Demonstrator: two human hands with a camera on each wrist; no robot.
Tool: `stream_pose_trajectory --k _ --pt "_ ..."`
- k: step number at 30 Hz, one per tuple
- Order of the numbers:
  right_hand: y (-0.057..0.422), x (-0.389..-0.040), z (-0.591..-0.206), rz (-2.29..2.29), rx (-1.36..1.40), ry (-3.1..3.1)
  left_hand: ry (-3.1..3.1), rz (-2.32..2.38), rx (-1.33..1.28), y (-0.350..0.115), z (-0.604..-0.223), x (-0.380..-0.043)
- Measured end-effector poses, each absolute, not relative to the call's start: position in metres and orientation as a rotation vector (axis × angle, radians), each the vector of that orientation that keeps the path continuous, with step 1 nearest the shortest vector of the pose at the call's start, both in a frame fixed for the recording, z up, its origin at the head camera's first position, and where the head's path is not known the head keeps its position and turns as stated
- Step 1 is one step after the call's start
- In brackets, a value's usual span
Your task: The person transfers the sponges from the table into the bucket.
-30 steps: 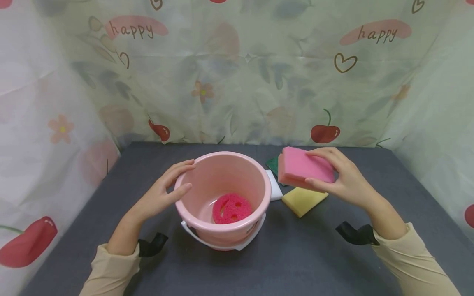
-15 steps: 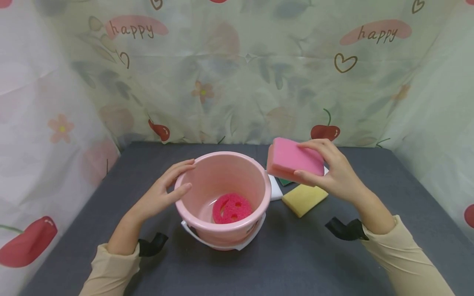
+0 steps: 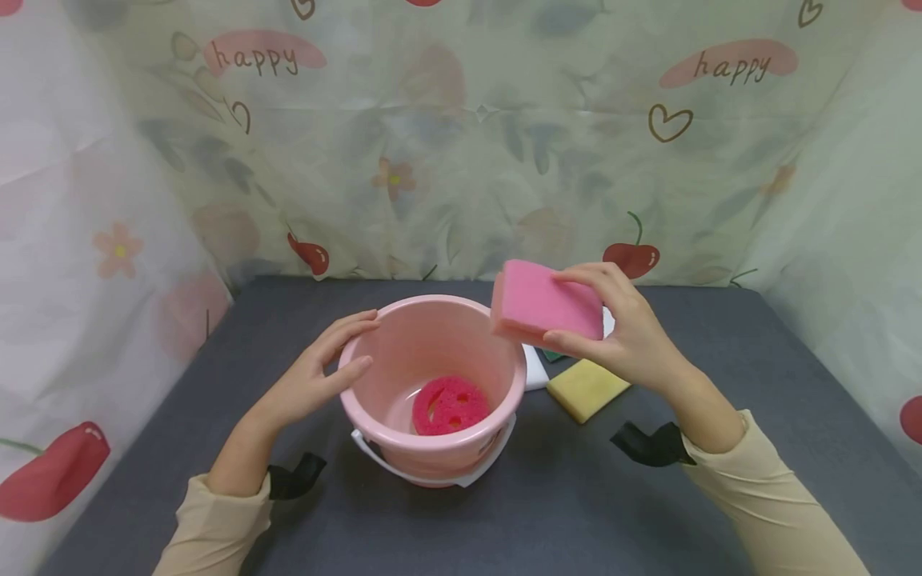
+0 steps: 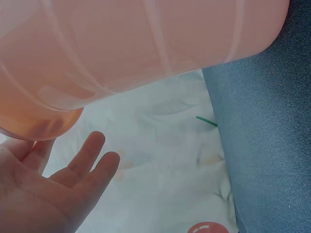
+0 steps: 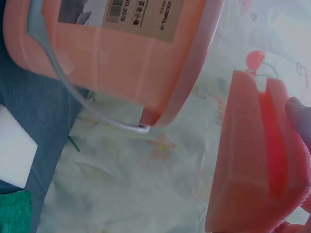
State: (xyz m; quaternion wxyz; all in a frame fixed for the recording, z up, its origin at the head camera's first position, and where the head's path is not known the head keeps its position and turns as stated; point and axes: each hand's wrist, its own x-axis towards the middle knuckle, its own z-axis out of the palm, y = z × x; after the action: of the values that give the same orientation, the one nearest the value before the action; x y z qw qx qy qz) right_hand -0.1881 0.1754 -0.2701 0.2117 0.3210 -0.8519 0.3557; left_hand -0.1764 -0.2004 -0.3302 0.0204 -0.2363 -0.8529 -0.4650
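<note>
In the head view a pink bucket (image 3: 432, 344) stands upright in the middle of the dark table. Inside, on its bottom, lies a round red smiley-face sponge (image 3: 455, 389). My left hand (image 3: 310, 376) rests at the bucket's left rim, fingers extended and thumb over the edge. My right hand (image 3: 627, 332) pinches a thick pink sponge (image 3: 555, 298) between thumb and fingers, at rim height or above, its left edge overlapping the bucket's right rim in this view. The right wrist view shows a groove along the side of this sponge (image 5: 238, 155).
To the right of the bucket lie a yellow sponge (image 3: 587, 390), a white sponge (image 3: 535, 372) and a green scouring pad (image 3: 553, 354), partly covered by the right hand's load. The bucket's white handle (image 3: 468, 478) hangs down in front. A patterned curtain (image 3: 461, 160) closes off the back.
My right hand has carried the pink sponge left and slightly up, from above the yellow sponge to the bucket's right rim. The left hand and the bucket have stayed put.
</note>
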Motion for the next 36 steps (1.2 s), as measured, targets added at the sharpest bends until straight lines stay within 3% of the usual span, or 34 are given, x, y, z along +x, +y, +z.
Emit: stream_pose_trajectory --k 36 --pt "0.108 -0.184 -0.277 1.162 1.167 -2.395 -2.646 -1.462 -0.723 -0.200 -0.330 -0.175"
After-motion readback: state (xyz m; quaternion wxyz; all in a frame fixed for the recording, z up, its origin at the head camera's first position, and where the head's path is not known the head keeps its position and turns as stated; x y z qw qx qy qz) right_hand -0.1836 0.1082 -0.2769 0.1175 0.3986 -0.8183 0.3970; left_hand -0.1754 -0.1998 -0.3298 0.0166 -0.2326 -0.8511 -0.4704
